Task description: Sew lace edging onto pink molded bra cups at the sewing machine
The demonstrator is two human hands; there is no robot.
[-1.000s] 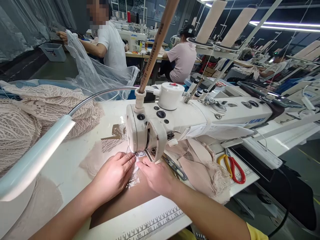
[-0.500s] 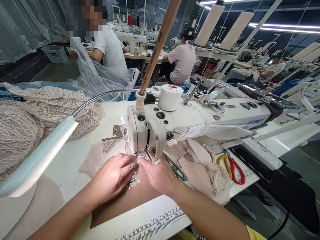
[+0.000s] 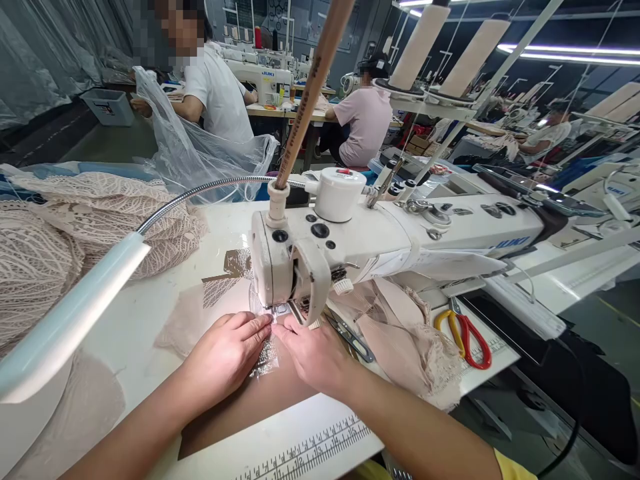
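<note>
My left hand [image 3: 227,357] lies flat on a thin lace piece [image 3: 264,357], fingers stretched toward the presser foot [image 3: 281,309] of the white sewing machine [image 3: 350,247]. My right hand [image 3: 313,353] presses the same lace from the right, its fingertips meeting the left ones just in front of the needle. The lace passes under the machine head and continues as beige lace fabric [image 3: 210,293] behind it. Both hands hold the fabric down rather than grip it.
A pile of beige lace [image 3: 75,227] fills the left of the table. Red and yellow scissors [image 3: 465,333] and folded beige pieces [image 3: 405,340] lie to the right. A gooseneck lamp [image 3: 75,307] reaches in from the left. Other people sit at machines behind.
Both hands stay on the lace at the presser foot, shifting only slightly. The person at the back left has moved with the plastic bag.
</note>
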